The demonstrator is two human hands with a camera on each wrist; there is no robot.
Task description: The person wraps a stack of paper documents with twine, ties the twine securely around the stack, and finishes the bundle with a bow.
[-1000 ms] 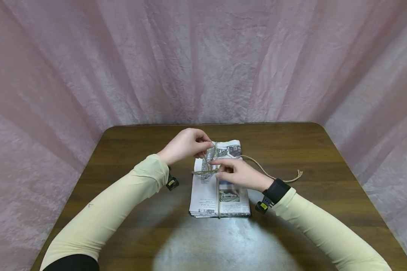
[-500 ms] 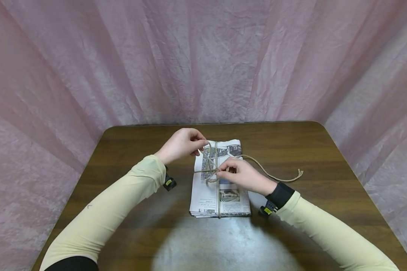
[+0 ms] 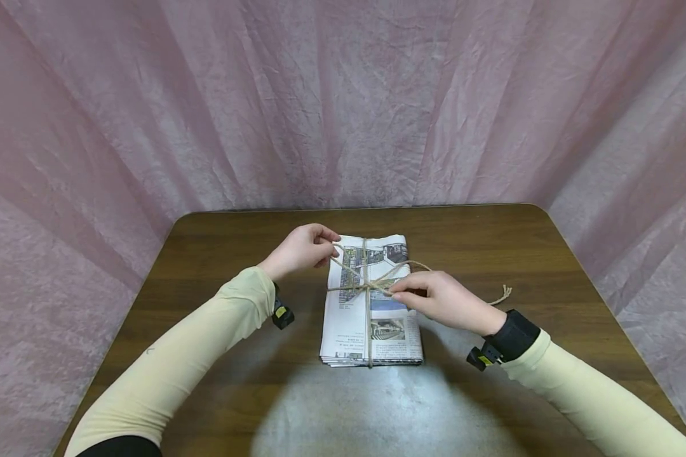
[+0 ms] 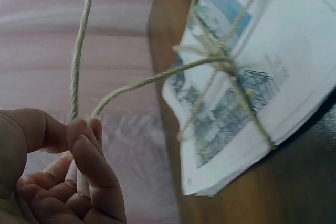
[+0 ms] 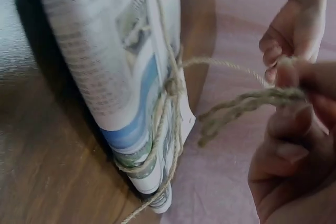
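A folded newspaper bundle has twine crossing it both ways, with a knot where the strands meet. Above the bundle's upper left corner, my left hand pinches a strand between thumb and fingers. In the left wrist view that twine runs from the knot to the fingertips, and another length rises from them. My right hand, over the bundle's right edge, pinches twine too. The right wrist view shows a doubled piece of twine sticking out from its fingers.
A frayed twine end lies on the wooden table, to the right of the bundle and behind the right wrist. Pink curtains hang beyond the table's far edge.
My right hand has moved right and slightly down, drawing twine away from the knot. My left hand has shifted left. The strands between the hands now lie spread, the knot in plain sight.
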